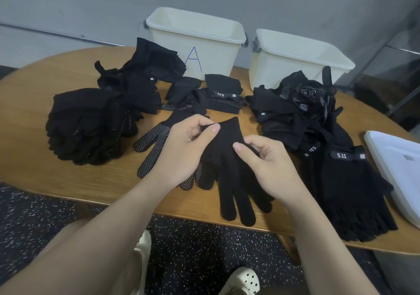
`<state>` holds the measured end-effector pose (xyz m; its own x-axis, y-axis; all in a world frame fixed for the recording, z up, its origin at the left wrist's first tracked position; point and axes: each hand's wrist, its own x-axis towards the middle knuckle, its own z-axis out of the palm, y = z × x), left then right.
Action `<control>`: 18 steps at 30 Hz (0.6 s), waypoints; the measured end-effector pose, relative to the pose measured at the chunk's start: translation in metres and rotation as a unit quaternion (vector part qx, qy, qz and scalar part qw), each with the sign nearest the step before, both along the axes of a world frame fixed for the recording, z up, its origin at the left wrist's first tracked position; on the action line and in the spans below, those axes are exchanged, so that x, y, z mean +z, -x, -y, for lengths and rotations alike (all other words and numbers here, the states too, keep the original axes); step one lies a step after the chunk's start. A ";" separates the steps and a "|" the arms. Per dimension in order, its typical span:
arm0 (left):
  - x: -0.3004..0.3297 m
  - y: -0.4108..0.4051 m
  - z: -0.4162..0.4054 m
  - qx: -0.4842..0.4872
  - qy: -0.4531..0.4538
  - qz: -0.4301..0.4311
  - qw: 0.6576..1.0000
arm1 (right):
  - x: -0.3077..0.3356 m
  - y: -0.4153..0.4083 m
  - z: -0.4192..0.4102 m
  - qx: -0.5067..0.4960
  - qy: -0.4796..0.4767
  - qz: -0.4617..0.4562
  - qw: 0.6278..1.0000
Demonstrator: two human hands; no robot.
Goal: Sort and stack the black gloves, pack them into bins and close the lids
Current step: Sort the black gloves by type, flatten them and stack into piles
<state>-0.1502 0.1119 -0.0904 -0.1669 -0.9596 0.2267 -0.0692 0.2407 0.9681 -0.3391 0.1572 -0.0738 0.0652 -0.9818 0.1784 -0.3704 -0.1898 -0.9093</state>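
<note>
A plain black glove hangs over the front of the wooden table, fingers pointing toward me. My left hand pinches its cuff on the left and my right hand pinches the cuff's right corner. Beneath it lies a black glove with white grip dots. Black glove stacks sit at the left, back left, middle and right. A stack labelled 5.11 lies at the front right. Two open cream bins stand at the back, one marked A and one unmarked.
A white bin lid lies at the table's right edge. A grey wall runs close behind the bins. Speckled dark floor and my light shoes show below the table's front edge.
</note>
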 end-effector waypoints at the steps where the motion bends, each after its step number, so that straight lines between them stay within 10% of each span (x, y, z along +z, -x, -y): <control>1: -0.001 -0.003 0.001 0.007 0.009 0.017 1.000 | 0.002 -0.001 0.000 -0.003 0.005 0.004 1.000; 12: 0.002 -0.044 -0.019 -0.149 -0.060 0.017 0.987 | 0.008 -0.028 0.013 0.017 -0.037 0.154 0.987; 18: -0.002 -0.063 -0.014 -0.025 -0.036 0.001 0.999 | 0.005 -0.051 0.025 0.030 -0.082 0.185 0.979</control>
<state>-0.0877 0.1260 -0.0929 -0.2153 -0.9638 0.1575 -0.0602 0.1741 0.9829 -0.2883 0.1317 -0.0687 0.0837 -0.9956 0.0413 -0.0028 -0.0417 -0.9991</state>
